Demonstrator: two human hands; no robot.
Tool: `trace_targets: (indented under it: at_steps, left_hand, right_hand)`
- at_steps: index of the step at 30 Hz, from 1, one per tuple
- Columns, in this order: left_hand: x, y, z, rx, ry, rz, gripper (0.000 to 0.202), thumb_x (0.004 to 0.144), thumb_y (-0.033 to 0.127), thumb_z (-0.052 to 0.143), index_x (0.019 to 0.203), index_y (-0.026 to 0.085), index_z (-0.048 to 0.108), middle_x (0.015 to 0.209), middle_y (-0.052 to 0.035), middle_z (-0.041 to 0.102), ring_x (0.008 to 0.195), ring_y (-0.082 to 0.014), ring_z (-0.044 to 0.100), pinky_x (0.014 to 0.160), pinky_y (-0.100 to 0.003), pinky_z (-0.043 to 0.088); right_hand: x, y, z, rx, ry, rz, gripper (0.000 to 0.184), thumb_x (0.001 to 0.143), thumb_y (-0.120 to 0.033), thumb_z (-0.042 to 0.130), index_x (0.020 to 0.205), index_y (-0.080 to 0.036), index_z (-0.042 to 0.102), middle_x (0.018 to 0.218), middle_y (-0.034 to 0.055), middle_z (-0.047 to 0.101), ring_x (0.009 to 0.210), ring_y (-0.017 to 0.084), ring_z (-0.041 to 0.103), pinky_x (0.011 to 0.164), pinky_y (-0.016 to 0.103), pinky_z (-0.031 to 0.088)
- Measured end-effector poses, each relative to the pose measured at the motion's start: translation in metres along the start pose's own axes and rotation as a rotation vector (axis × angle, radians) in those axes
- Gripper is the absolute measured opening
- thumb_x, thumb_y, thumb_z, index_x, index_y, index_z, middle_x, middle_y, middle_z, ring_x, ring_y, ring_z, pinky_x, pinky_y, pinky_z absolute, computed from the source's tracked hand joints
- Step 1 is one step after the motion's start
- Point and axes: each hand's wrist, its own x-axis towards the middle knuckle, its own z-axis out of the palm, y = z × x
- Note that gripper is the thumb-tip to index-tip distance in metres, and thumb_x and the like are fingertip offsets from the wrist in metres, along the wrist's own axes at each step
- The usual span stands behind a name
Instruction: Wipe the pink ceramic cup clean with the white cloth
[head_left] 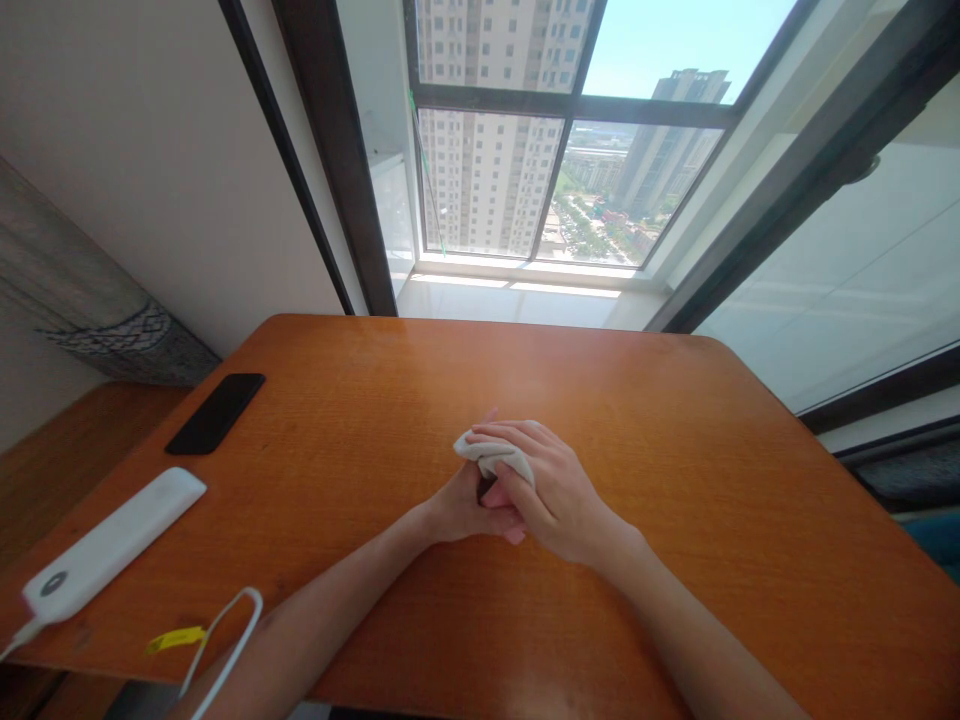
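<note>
Above the middle of the table, my two hands come together. My right hand [564, 492] is closed on a folded white cloth [493, 452], pressing it over a small dark object [486, 487]. Under it, my left hand [459, 505] is wrapped round that dark object. Most of the object lies hidden behind the cloth and fingers, so its kind does not show.
The wooden table [360, 400] has a black smartphone [216, 414] and a long white device with a cable [112, 545] on its left side. A white cord [238, 640] with a yellow tag [175, 640] lies by my left forearm. Windows stand beyond the far edge.
</note>
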Motion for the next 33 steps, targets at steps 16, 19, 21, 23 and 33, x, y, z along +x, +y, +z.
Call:
trace_targets:
  at_steps: [16, 19, 21, 23, 33]
  left_hand:
    - [-0.003, 0.018, -0.001, -0.023, -0.119, -0.139, 0.131, 0.073, 0.071, 0.087, 0.171, 0.020, 0.016, 0.147, -0.0193, 0.054, 0.130, -0.0389, 0.058, 0.113, -0.059, 0.051]
    - [-0.003, 0.020, -0.003, -0.014, -0.127, -0.134, 0.129, 0.072, 0.073, 0.087, 0.169, 0.019, 0.022, 0.141, -0.0178, 0.058, 0.129, -0.0390, 0.058, 0.116, -0.059, 0.048]
    - [-0.003, 0.019, -0.003, -0.003, -0.130, -0.129, 0.128, 0.073, 0.073, 0.087, 0.169, 0.018, 0.023, 0.141, -0.0179, 0.058, 0.131, -0.0397, 0.057, 0.119, -0.061, 0.045]
    - [-0.003, 0.016, -0.004, 0.011, -0.126, -0.115, 0.129, 0.073, 0.073, 0.087, 0.169, 0.019, 0.021, 0.147, -0.0189, 0.054, 0.135, -0.0414, 0.054, 0.122, -0.062, 0.041]
    - [-0.003, 0.008, -0.003, 0.040, -0.100, -0.026, 0.132, 0.071, 0.066, 0.091, 0.171, 0.020, 0.017, 0.156, -0.0197, 0.047, 0.141, -0.0425, 0.050, 0.129, -0.065, 0.032]
  right_hand:
    - [-0.009, 0.062, 0.018, 0.996, 0.039, 0.489, 0.056, 0.109, -0.063, 0.045, 0.147, -0.029, 0.068, 0.163, 0.0020, 0.059, 0.160, 0.027, 0.041, 0.140, 0.050, 0.018]
    - [-0.013, 0.071, 0.025, 1.061, 0.061, 0.525, 0.058, 0.110, -0.062, 0.044, 0.150, -0.026, 0.065, 0.160, 0.0037, 0.062, 0.158, 0.027, 0.044, 0.140, 0.050, 0.018]
    - [-0.015, 0.076, 0.029, 1.066, 0.070, 0.529, 0.057, 0.111, -0.061, 0.044, 0.152, -0.026, 0.063, 0.162, 0.0036, 0.060, 0.159, 0.026, 0.044, 0.140, 0.049, 0.017]
    - [-0.016, 0.080, 0.032, 1.063, 0.083, 0.525, 0.057, 0.111, -0.061, 0.044, 0.154, -0.028, 0.061, 0.165, 0.0027, 0.057, 0.160, 0.025, 0.042, 0.140, 0.049, 0.014]
    - [-0.012, 0.076, 0.023, 0.915, 0.021, 0.494, 0.064, 0.109, -0.068, 0.043, 0.156, -0.029, 0.059, 0.170, 0.0027, 0.051, 0.164, 0.026, 0.036, 0.141, 0.050, 0.011]
